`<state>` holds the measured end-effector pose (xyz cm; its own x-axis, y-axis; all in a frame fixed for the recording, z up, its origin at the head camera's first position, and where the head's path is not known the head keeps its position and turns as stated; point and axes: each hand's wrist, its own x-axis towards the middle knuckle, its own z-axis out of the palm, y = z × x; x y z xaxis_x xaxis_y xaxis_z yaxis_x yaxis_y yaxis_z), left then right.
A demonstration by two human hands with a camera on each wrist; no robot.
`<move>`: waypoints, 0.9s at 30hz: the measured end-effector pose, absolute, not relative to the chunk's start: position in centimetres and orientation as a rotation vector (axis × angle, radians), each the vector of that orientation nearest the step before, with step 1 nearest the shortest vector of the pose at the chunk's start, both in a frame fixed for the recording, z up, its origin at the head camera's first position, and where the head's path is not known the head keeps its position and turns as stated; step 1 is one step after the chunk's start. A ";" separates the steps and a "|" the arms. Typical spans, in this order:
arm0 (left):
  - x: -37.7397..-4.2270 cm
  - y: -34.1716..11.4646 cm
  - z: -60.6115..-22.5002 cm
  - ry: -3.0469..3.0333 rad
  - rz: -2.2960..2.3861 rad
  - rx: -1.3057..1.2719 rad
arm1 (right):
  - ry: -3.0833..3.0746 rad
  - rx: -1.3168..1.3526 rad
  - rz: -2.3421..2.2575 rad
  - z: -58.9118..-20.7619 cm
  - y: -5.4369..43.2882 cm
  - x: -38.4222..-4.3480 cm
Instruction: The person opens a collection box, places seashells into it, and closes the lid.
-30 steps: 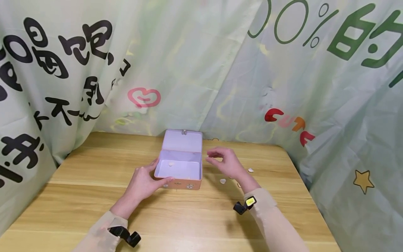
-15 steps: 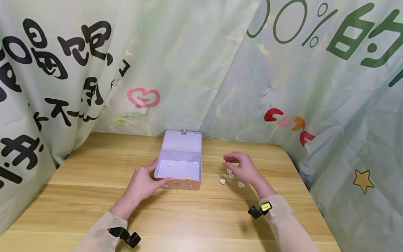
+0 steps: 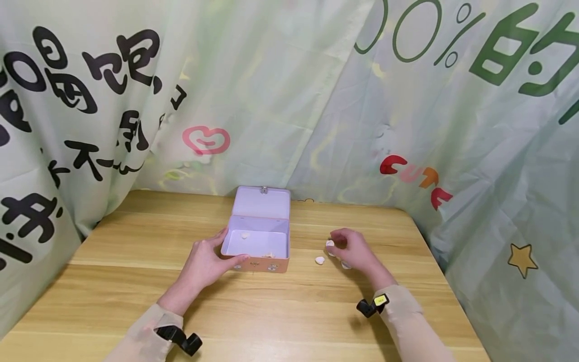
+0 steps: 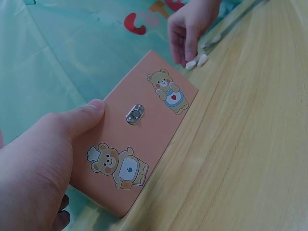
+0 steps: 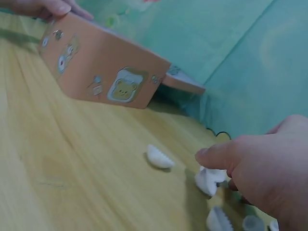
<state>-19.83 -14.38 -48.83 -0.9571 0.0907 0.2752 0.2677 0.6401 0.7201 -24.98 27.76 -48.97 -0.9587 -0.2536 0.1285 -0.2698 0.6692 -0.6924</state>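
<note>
An orange-pink tin box (image 3: 261, 265) with bear pictures and a metal clasp stands with its lid (image 3: 262, 202) raised; its inside is pale lilac. My left hand (image 3: 205, 261) grips its near left corner, thumb (image 4: 89, 115) on the front wall. A small white seashell (image 3: 245, 235) lies inside, and something pale shows behind the front rim. To the right of the box my right hand (image 3: 357, 251) pinches a white ridged seashell (image 5: 208, 180) between thumb and fingers, low over the table. Another seashell (image 3: 319, 260) lies just left of that hand; several more lie partly hidden under it.
The wooden table (image 3: 271, 322) reaches back to a printed cloth curtain (image 3: 271, 100), which hangs behind and along both sides. Black wrist cameras are strapped over both sleeves, the left camera (image 3: 181, 339) and the right camera (image 3: 372, 305).
My right hand has moved from beside the box rightward, then down to the seashells, its fingers closing on one. A pale piece now shows behind the box's front rim. The left hand stays put.
</note>
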 end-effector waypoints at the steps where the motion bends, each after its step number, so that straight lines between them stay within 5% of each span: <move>1: -19.8 -14.4 -48.8 -2.648 -1.214 -0.291 | -2.854 0.447 1.173 -49.1 27.7 -25.0; 27: -19.8 -14.3 -48.8 -2.644 -1.221 -0.283 | -2.819 0.571 1.029 -50.4 27.0 -25.2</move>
